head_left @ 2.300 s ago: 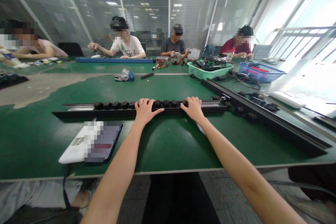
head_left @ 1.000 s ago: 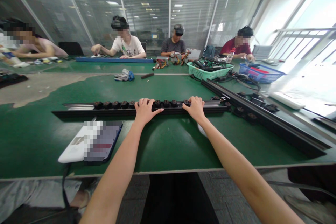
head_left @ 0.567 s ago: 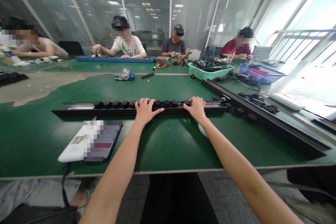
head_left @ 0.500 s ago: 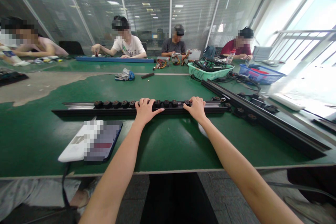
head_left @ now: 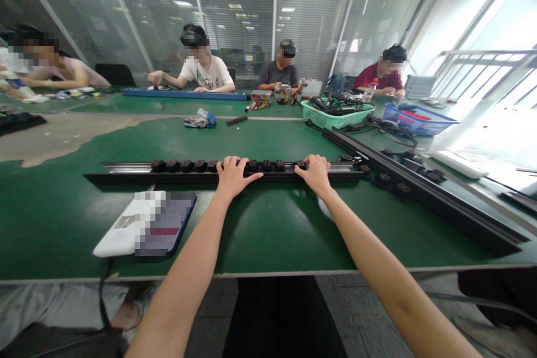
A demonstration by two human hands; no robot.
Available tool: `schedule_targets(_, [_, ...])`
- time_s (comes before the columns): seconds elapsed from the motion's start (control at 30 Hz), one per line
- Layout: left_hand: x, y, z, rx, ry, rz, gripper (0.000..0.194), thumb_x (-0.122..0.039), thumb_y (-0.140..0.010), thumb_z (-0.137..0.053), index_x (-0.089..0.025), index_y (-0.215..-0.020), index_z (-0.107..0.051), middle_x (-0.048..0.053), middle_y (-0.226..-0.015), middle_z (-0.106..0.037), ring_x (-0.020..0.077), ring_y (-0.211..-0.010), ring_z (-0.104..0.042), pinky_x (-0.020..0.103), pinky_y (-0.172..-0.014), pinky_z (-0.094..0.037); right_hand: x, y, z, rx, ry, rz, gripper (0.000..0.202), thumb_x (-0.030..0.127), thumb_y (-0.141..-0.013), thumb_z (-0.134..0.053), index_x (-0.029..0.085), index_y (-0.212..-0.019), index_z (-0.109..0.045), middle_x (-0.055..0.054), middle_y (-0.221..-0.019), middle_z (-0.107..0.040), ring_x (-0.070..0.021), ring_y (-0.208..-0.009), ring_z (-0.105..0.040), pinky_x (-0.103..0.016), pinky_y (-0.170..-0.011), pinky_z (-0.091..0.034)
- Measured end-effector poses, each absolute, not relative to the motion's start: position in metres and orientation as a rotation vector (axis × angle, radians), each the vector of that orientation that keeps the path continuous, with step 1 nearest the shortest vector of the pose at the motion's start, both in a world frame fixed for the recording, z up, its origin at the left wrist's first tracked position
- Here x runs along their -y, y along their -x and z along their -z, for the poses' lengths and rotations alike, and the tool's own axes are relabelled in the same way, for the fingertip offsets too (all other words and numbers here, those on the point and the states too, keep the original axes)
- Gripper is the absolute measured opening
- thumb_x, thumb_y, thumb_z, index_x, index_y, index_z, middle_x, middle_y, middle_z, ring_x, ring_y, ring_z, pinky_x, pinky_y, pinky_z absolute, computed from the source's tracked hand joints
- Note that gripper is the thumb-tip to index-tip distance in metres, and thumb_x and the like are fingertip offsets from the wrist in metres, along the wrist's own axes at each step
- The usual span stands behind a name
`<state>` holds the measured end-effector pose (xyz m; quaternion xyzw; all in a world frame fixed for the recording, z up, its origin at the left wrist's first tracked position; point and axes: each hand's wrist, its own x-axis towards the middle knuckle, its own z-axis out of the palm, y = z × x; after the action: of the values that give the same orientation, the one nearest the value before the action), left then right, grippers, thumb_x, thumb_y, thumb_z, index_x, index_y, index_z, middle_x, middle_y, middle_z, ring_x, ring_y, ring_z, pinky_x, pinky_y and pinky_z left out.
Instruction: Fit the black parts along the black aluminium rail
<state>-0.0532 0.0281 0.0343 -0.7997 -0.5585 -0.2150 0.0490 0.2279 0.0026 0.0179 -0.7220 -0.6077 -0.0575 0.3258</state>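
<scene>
A long black rail (head_left: pixel 138 179) with a silvery inner channel lies crosswise in front of me. Several black round socket-like modules (head_left: pixel 187 166) sit in a row along it. My left hand (head_left: pixel 232 174) grips the rail near its middle, fingers curled over the row and thumb stretched along the front side; the modules beneath it are hidden. Farther right, my right hand (head_left: pixel 316 172) closes on a single black module (head_left: pixel 301 164), thumb in front and fingers behind. A short gap in the row separates that module from those beside my left hand.
A second black rail (head_left: pixel 436 193) slants at right, with loose modules (head_left: pixel 394 182) beside it. A white device (head_left: pixel 121 229) and a phone (head_left: pixel 176 224) lie front left. Beyond are a glove (head_left: pixel 201 118), a green basket (head_left: pixel 331 116) of cables and a blue basket (head_left: pixel 419 118). Several people sit opposite.
My right hand has shifted very slightly to the right along the rail. The left hand stays in place; the whole view has moved only a little.
</scene>
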Motion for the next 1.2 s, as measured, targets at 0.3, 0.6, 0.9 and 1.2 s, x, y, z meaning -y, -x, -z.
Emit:
schedule_targets(0.3, [-0.0264, 0.052, -0.0363, 1.699, 2.429, 0.646, 0.068, -0.076, -0.089, -0.051, -0.024, -0.132, -0.063, 0.016, -0.135, -0.058, 0.0364, -0.132, -0.04, 0.054, -0.111, -0.028, -0.0027, -0.2298, -0.0173, 1.582, 1.898, 0.17, 0.023, 0.043, -0.083, -0.063, 0.021, -0.089, -0.059, -0.011, -0.1, -0.064, -0.0296, -0.101, -0.05, -0.04, -0.088, -0.032])
schedule_targets(0.6, [-0.0271, 0.0515, -0.0359, 1.701, 2.419, 0.629, 0.069, -0.077, -0.089, -0.051, -0.024, -0.132, -0.063, 0.015, -0.135, -0.058, 0.0357, -0.131, -0.04, 0.052, -0.111, -0.028, -0.001, -0.2302, -0.0202, 1.579, 1.915, 0.163, 0.023, 0.043, -0.082, -0.062, 0.021, -0.088, -0.057, -0.011, -0.099, -0.064, -0.0296, -0.101, -0.05, -0.039, -0.088, -0.031])
schedule_targets(0.9, [-0.0267, 0.0521, -0.0356, 1.704, 2.422, 0.628, 0.068, -0.076, -0.09, -0.049, -0.025, -0.132, -0.062, 0.015, -0.135, -0.058, 0.036, -0.131, -0.039, 0.053, -0.111, -0.027, -0.0004, -0.23, -0.0218, 1.575, 1.913, 0.152, 0.022, 0.041, -0.081, -0.061, 0.021, -0.087, -0.057, -0.011, -0.098, -0.063, -0.0296, -0.101, -0.048, -0.039, -0.088, -0.031])
schedule_targets(1.2, [-0.0274, 0.0522, -0.0351, 1.69, 2.421, 0.646, 0.069, -0.077, -0.089, -0.051, -0.024, -0.131, -0.064, 0.016, -0.134, -0.058, 0.0361, -0.13, -0.04, 0.054, -0.111, -0.028, -0.0007, -0.2309, -0.0216, 1.572, 1.925, 0.157, 0.023, 0.042, -0.081, -0.062, 0.021, -0.088, -0.057, -0.012, -0.1, -0.064, -0.03, -0.1, -0.049, -0.04, -0.088, -0.031])
